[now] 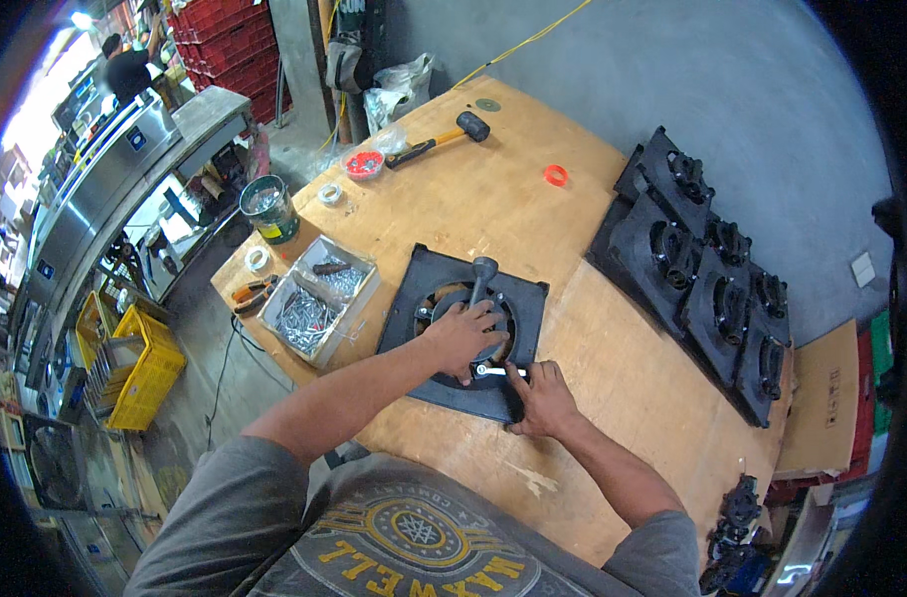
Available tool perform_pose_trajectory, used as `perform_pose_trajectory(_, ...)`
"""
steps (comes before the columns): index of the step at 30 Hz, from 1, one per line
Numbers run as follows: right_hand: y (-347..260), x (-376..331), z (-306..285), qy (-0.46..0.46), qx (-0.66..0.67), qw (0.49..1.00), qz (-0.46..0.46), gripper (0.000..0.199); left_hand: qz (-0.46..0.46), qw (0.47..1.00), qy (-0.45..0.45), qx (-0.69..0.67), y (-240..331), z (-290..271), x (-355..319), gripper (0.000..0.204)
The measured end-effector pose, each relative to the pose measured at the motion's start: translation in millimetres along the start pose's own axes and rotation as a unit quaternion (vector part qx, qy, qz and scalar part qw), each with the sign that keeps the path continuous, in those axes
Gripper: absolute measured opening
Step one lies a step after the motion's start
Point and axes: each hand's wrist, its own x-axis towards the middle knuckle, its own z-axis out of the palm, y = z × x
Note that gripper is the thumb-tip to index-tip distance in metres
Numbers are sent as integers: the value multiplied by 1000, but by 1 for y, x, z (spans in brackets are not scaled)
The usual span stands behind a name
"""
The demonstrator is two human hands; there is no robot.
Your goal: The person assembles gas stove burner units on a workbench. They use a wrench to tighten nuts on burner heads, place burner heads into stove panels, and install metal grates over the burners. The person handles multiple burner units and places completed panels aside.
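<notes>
A square black metal plate (401, 333) with a round opening lies on the wooden table in front of me. In its middle sits a round black cast burner (483, 277), its short pipe end pointing away from me. My left hand (461, 338) is curled over the burner, gripping it and hiding much of it. At the opening's near edge lies a small silver wrench (501, 371). Its right end is between the thumb and fingers of my right hand (545, 400), which rests on the plate's near right corner. The wrench's left end is close to my left thumb.
Left of the plate stands a box (366, 298) of screws, with orange-handled pliers (250, 291) and a green bucket (271, 211) beyond. A rubber mallet (439, 139) and a red tape ring (556, 176) lie farther back. Several finished-looking black plates (657, 239) lean at the right.
</notes>
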Motion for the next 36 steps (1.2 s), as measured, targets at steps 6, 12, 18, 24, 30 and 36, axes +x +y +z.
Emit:
perform_pose_trajectory(6,-11,-7,3,-9,50,998,41,102,-12,1000,-3,-12,0,-1,-2,101)
perform_pose_trajectory(12,-22,-12,22,15,64,996,54,96,-13,1000,-5,-20,-1,0,-6,102)
perform_pose_trajectory(18,-34,-16,29,51,12,993,102,92,-1,999,-33,-7,3,-1,1,104)
perform_pose_trajectory(24,-46,-8,15,19,50,988,147,98,-12,1000,22,-8,3,19,0,104)
perform_pose_trajectory(30,-38,-11,43,51,8,988,143,101,-22,999,17,-19,6,13,-4,103)
perform_pose_trajectory(36,-40,-12,51,55,16,994,99,95,-28,1000,-5,-4,3,10,-5,104)
